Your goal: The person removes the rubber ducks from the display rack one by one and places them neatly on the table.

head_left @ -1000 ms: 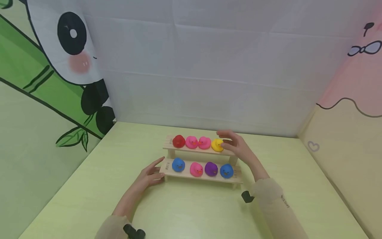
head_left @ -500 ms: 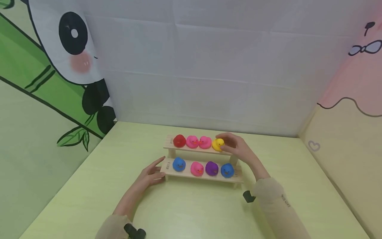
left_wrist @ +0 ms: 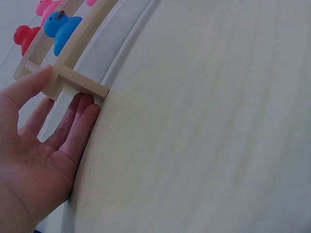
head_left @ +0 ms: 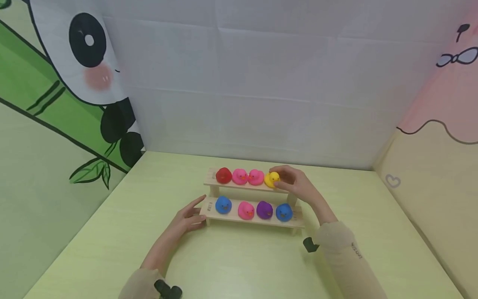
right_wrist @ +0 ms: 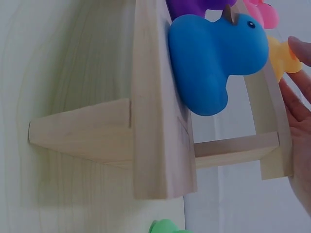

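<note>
A two-step wooden stand (head_left: 239, 218) carries small rubber ducks. At the right of its upper step my right hand (head_left: 296, 182) pinches a yellow duck (head_left: 271, 179), thumb in front and fingers behind; that duck also shows partly in the right wrist view. Beside it sit two pink ducks (head_left: 248, 177) and a red duck (head_left: 224, 175). On the lower step are blue (head_left: 223, 205), pink (head_left: 246, 211), purple (head_left: 264, 210) and blue (head_left: 284, 212) ducks. My left hand (head_left: 188, 218) touches the lower step's left end with extended thumb and fingers, some of them by the leg (left_wrist: 85, 85).
The stand is on a pale yellow-green tabletop (head_left: 239, 265). Behind rises a white cloth wall (head_left: 239, 95), with printed cloth sides left and right. A small green object (right_wrist: 166, 226) shows at the bottom of the right wrist view.
My right fingers have come down and closed on the yellow duck, which has turned slightly in place. The left hand and the stand stay where they were.
</note>
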`<state>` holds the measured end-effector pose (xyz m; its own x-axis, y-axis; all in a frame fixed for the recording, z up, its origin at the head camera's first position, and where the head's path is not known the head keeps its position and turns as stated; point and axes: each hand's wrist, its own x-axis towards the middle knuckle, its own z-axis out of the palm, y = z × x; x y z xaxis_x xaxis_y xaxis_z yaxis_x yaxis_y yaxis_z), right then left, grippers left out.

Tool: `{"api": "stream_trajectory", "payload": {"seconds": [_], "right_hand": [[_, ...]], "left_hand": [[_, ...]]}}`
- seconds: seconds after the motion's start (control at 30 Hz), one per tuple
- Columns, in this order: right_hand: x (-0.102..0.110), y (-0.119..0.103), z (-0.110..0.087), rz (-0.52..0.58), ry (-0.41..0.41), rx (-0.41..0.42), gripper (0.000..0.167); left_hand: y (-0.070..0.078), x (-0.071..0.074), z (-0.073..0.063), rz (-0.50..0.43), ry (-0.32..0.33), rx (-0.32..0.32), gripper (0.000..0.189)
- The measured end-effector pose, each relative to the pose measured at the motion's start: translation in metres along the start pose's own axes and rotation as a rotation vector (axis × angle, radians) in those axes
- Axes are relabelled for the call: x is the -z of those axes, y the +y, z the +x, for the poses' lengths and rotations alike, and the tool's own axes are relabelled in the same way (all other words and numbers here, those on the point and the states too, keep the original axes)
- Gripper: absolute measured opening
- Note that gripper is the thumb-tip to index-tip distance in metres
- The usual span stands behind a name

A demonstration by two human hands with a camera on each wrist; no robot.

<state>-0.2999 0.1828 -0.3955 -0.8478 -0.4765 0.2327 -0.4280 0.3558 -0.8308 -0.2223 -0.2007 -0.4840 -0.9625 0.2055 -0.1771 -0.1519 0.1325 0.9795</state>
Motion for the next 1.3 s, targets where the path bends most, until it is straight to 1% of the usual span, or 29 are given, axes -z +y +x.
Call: {"api": "stream_trajectory", "payload": {"seconds": [0.13, 0.3, 0.4, 0.5, 0.7, 0.9, 1.0, 1.1, 1.2, 1.3], "right_hand": [[-0.001, -0.001, 0.000, 0.025, 0.026, -0.012, 0.038], [-0.001, 0.000, 0.000, 0.059, 0.082, -0.032, 0.038], [0.001, 0.001, 0.000, 0.085, 0.113, -0.042, 0.041], [0.004, 0.003, 0.001, 0.107, 0.125, -0.046, 0.044], [0.019, 0.000, 0.001, 0.075, 0.150, -0.045, 0.043], [0.032, -0.002, -0.007, 0.041, 0.193, -0.048, 0.043], [0.038, 0.005, -0.013, 0.034, 0.234, -0.034, 0.043], [0.044, 0.015, -0.020, 0.030, 0.282, -0.026, 0.042], [0.049, 0.027, -0.029, 0.017, 0.334, -0.038, 0.043], [0.052, 0.038, -0.039, -0.014, 0.410, -0.062, 0.043]], "left_hand": [[-0.001, 0.000, 0.001, -0.002, 0.007, 0.002, 0.070], [-0.001, 0.000, 0.000, -0.007, 0.012, -0.001, 0.071], [-0.001, 0.000, 0.000, -0.006, 0.012, 0.005, 0.071], [-0.002, 0.000, 0.001, -0.008, 0.012, 0.016, 0.071], [-0.003, 0.001, 0.001, -0.009, 0.018, 0.019, 0.071], [-0.002, 0.000, 0.002, -0.018, 0.021, 0.023, 0.072], [-0.002, 0.000, 0.002, -0.022, 0.024, 0.028, 0.072], [-0.002, 0.000, 0.003, -0.026, 0.029, 0.030, 0.072], [-0.001, -0.001, 0.002, -0.028, 0.028, 0.029, 0.072], [0.000, -0.001, 0.002, -0.028, 0.025, 0.026, 0.072]]}}
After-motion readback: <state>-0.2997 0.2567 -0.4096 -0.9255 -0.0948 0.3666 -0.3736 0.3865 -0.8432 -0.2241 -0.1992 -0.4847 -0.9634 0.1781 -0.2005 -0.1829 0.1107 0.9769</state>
